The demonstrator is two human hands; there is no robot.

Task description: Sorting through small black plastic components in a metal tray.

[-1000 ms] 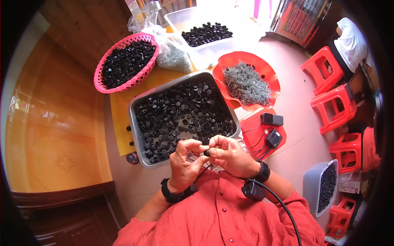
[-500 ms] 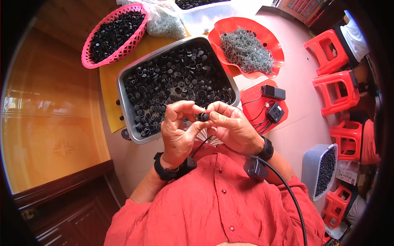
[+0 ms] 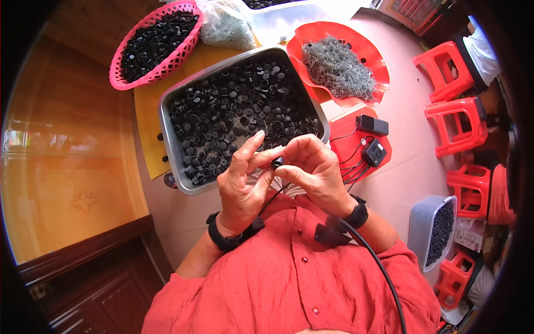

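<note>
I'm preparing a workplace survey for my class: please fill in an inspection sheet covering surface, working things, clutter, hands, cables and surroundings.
Surface: yellow table, partly hidden by the tray.
Working things: black piece at the fingertips; black parts in the tray and pink basket; silvery bits in the red bowl.
Clutter: two loose black bits left of the tray.
Hands: left hand and right hand hold the black piece between them.
Cables: black cable over the red shirt; thin cables by two black devices.
Surroundings: red stools and grey tub right; wooden panel left.
</note>
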